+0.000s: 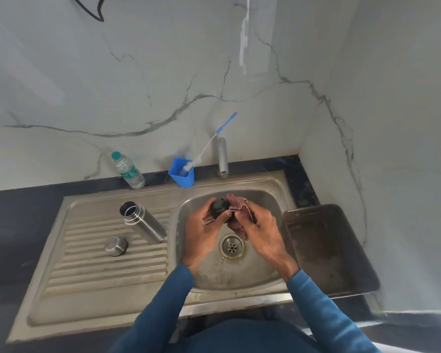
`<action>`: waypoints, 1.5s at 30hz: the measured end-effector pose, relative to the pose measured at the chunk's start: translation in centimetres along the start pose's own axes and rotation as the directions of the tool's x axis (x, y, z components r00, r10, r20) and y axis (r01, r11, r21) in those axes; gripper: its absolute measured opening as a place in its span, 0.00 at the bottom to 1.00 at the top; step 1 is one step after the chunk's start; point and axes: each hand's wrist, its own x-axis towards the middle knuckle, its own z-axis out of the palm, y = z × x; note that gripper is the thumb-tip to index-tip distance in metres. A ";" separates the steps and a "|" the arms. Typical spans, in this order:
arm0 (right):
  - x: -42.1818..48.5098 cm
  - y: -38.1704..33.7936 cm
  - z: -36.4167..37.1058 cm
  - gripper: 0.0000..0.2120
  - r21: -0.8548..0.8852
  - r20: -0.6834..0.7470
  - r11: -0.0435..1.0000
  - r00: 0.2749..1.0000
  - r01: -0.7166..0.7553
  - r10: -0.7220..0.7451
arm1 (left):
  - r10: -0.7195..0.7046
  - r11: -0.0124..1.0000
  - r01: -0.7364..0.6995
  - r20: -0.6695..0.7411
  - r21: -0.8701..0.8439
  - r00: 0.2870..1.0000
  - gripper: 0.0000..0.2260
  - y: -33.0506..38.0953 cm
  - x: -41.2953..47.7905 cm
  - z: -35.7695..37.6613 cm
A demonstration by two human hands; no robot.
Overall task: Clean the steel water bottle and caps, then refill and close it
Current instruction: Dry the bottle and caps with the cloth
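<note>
- Black inner cap (pixel 219 208) over sink basin (pixel 214 273), left hand (pixel 204 225) curled round it.
- Right hand (pixel 260 226) pinches maroon cloth (pixel 237 202), bunched against the cap.
- Steel bottle (pixel 143 222) stands uncapped on drainboard (pixel 99 271); steel outer cap (pixel 116 246) near it, apart.
- Behind: plastic water bottle (pixel 128 170), blue cup (pixel 182 175) holding bottle brush (pixel 209 142), tap (pixel 222 157).
- Dark tray (pixel 323 245) right of the basin.

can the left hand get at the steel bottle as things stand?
Reach, probably yes: the bottle stands open on the drainboard just left of the left hand, nothing between them. But that hand grips the black cap, so it would likely have to put it down first.
</note>
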 end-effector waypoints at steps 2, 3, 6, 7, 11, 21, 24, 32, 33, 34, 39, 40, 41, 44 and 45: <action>-0.1 -0.4 -0.1 0.15 0.036 -0.017 0.999 1.000 0.008 -0.007 | 0.056 0.995 -0.058 0.033 0.077 0.998 0.13 0.2 0.8 -0.2; 0.0 -0.5 -0.2 0.15 0.041 -0.028 0.999 1.000 0.013 -0.012 | 0.089 0.988 -0.096 0.065 0.120 0.994 0.14 0.3 1.0 -0.2; 0.9 -0.6 -0.5 0.16 0.044 -0.061 0.999 0.998 0.024 -0.021 | 0.135 0.972 -0.169 0.206 0.160 0.969 0.17 1.1 0.8 0.2; 1.2 -0.5 -0.5 0.17 0.048 -0.068 0.999 0.997 0.025 -0.022 | 0.137 0.972 -0.176 0.234 0.157 0.963 0.18 1.4 0.6 0.4; 0.6 -0.8 0.1 0.16 -0.002 -0.068 0.999 0.996 0.051 -0.051 | 0.137 0.969 -0.163 0.145 0.186 0.980 0.14 1.2 1.7 0.0; 1.0 -1.2 0.8 0.16 -0.087 -0.016 0.992 0.995 0.092 -0.094 | 0.111 0.959 -0.147 0.158 0.241 0.981 0.10 0.9 1.8 -0.2; 0.3 -1.1 0.8 0.17 -0.106 -0.013 0.988 0.993 0.115 -0.117 | -0.001 0.975 -0.016 0.076 0.220 0.997 0.11 0.2 2.6 -0.7; 1.9 -0.2 -0.6 0.15 0.013 -0.034 1.000 0.999 0.006 -0.006 | 0.003 0.980 -0.043 0.202 0.195 0.979 0.24 0.9 1.6 0.0; 2.0 0.0 -0.5 0.15 0.057 -0.032 0.998 0.999 -0.004 0.005 | -0.008 0.985 -0.020 0.162 0.171 0.987 0.25 0.7 1.8 -0.2; 2.0 0.2 -0.4 0.15 0.124 -0.030 0.992 0.999 -0.017 0.021 | -0.036 0.992 0.021 0.115 0.127 0.993 0.25 0.7 1.9 -0.3; 1.5 1.7 0.8 0.14 0.186 -0.034 0.979 0.995 -0.085 0.093 | -0.176 0.982 0.177 0.019 -0.069 0.984 0.15 -0.1 1.2 0.0; 1.4 2.0 1.0 0.14 0.182 -0.044 0.979 0.993 -0.096 0.106 | -0.147 0.988 0.147 0.020 -0.040 0.989 0.13 -0.2 0.8 0.3; 1.3 2.1 1.3 0.13 0.174 -0.057 0.979 0.992 -0.103 0.114 | -0.110 0.994 0.110 0.019 0.000 0.994 0.12 -0.3 0.5 0.5; 1.4 2.3 1.5 0.12 0.182 -0.083 0.976 0.987 -0.119 0.135 | -0.008 0.991 0.000 0.059 0.135 0.998 0.17 -0.8 0.2 0.7; 1.5 2.2 1.4 0.12 0.192 -0.083 0.973 0.986 -0.125 0.143 | 0.031 0.975 -0.050 0.089 0.216 0.996 0.21 -1.2 0.3 0.6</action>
